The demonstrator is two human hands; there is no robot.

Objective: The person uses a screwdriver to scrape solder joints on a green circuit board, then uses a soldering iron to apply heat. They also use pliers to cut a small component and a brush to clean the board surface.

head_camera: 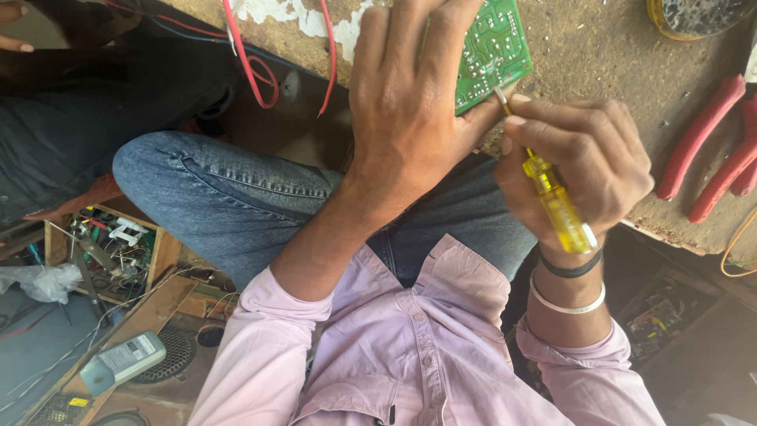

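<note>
Two hands work at the near edge of the bench (599,47), a rough brown slab. The left hand (410,102) lies palm down over a green circuit board (493,51), fingers together and pressed on it, covering the board's left part; the board rests on the bench close to its near edge, solder side up. The right hand (587,162) is closed around a yellow screwdriver (556,201), thumb and fingers clamped on the clear handle. The screwdriver's metal tip touches the board at its lower right corner, just beside the left thumb.

At the bench's right edge lie red-handled pliers (702,142), well apart from the board. A yellow-rimmed container (694,17) sits at the far right corner, cut off by the frame. Red wires (248,63) hang over the bench's left side.

Below the bench, the person's knee in blue jeans (229,193) is raised. On the floor to the left stands a wooden box (106,244) of small parts, and nearer, a grey handheld device (122,361) lies on a board.
</note>
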